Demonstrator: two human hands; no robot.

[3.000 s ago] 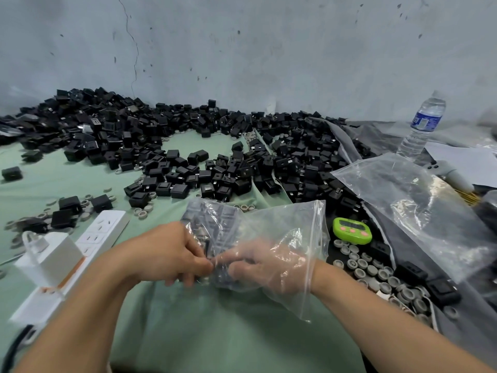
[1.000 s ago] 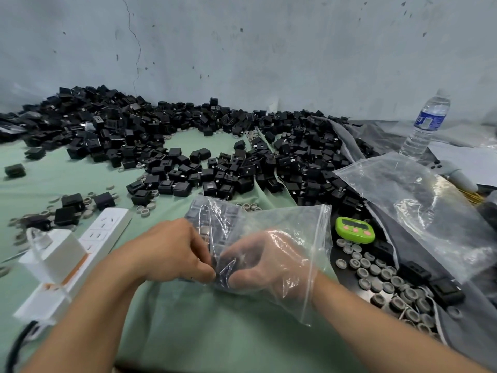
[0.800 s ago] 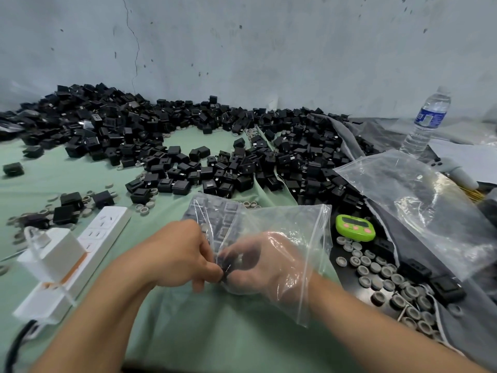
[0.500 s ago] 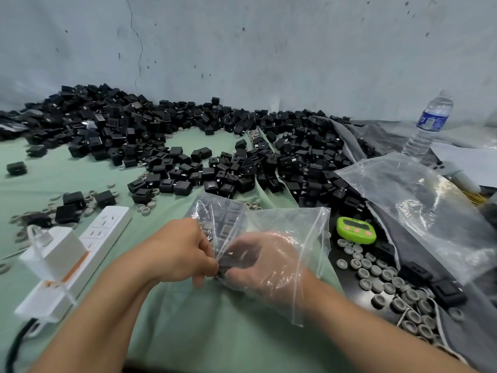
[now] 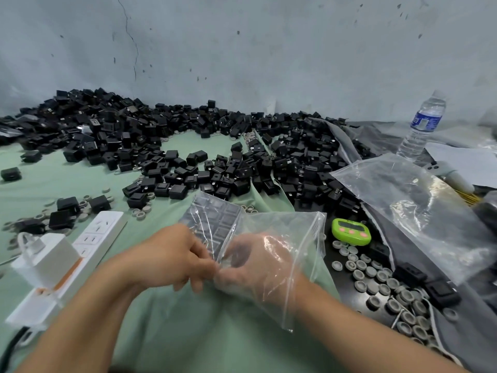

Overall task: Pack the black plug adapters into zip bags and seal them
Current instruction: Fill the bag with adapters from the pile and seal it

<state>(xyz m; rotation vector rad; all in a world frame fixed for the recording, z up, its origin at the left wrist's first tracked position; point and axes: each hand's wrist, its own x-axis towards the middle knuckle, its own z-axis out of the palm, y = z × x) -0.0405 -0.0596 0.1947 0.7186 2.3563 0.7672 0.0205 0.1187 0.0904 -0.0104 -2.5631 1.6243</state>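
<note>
Little has shifted in the last second. The dark adapter I could make out between my fingertips a moment ago is now only a dim patch in the hollow of my right hand (image 5: pixel 258 267). I take that to mean this piece is going in or already let go, so the filling goes on and the sealing is not begun.

The clear plastic zip bag (image 5: pixel 293 238) lies over my right hand above the pale green cloth (image 5: pixel 188 332). Its zip strip (image 5: pixel 309 265) runs down the right side, open, with my wrist through it. Black plug adapters (image 5: pixel 215 219) appear to sit in rows at its far end.

My left hand (image 5: pixel 172 259) is curled, thumb and forefinger pinching the film. My right fingers curl under the plastic to meet that pinch. Whether they also hold an adapter I cannot tell.
</note>
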